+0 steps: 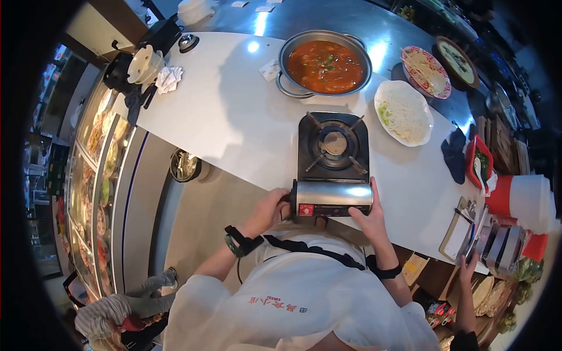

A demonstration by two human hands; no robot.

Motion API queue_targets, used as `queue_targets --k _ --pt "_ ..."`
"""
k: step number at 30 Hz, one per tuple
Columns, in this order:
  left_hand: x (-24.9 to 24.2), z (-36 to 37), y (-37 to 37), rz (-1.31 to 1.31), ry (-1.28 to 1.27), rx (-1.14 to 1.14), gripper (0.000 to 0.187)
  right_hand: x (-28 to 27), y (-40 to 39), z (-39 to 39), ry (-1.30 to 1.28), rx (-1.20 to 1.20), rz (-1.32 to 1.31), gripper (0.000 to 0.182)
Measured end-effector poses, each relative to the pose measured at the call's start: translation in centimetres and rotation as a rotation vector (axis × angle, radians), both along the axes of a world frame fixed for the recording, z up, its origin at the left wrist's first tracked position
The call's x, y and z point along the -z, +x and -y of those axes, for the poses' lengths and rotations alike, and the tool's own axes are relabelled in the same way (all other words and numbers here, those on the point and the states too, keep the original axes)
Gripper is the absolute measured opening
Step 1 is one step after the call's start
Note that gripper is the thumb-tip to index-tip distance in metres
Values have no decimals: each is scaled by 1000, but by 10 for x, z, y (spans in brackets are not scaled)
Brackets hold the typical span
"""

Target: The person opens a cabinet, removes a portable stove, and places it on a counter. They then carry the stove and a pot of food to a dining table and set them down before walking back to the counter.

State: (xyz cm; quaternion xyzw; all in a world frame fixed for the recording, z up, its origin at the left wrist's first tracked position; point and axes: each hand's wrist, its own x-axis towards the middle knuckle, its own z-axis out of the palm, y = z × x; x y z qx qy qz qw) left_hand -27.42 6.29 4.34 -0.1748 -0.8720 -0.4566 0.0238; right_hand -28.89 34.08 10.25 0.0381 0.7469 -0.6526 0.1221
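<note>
Portable gas stove (pixel 332 164) sits at the near edge of the white table (pixel 234 117), front overhanging slightly; left hand (pixel 270 209) wraps fingers around its front-left corner by the knob; right hand (pixel 367 215) grips the front-right corner, thumb up along the side; both hands closed on the stove body, stove between them; stove is black on top with a round burner and four pot supports, nothing on it; front panel is brushed silver with a red label at left; pot of red soup (pixel 325 63) just beyond it; plate of noodles (pixel 404 112) toward the right edge
</note>
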Motion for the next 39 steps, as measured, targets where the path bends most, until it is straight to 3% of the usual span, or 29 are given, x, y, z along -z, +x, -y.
queue_targets --k 4,7,10,13,22,26,29,32,33,36,37,39 --pt "1 9 -7 -266 -194 80 33 1 0 -4 -33 -46 -35 87" --pt "-31 -7 1 190 178 -112 46 18 -4 -16 -101 -79 -121 89" --pt "-28 -16 -7 565 902 -200 52 20 -6 -20 -107 -140 -88 90" --pt "-37 -14 -21 888 1140 -295 46 9 -4 -14 -75 -163 -51 90" --pt "-54 -25 -23 917 943 -288 51 5 0 -10 -116 -242 21 91" --pt "-62 -12 -10 879 1050 -386 44 9 3 8 -158 -268 7 90" --pt "-68 17 -4 861 1087 -462 43 -7 -4 36 -33 -305 -69 89" --pt "-82 71 -10 787 1223 -523 44 9 -43 69 -438 -408 -151 86" --pt "-75 91 -13 743 1245 -501 42 -6 -55 84 -464 -338 -159 73" --pt "-75 144 -34 651 1285 -472 37 -9 -98 128 -585 83 202 54" --pt "-77 161 -40 655 1283 -475 35 -7 -112 144 -692 141 235 43" --pt "-80 191 -55 655 1266 -462 32 3 -139 178 -782 211 246 39"
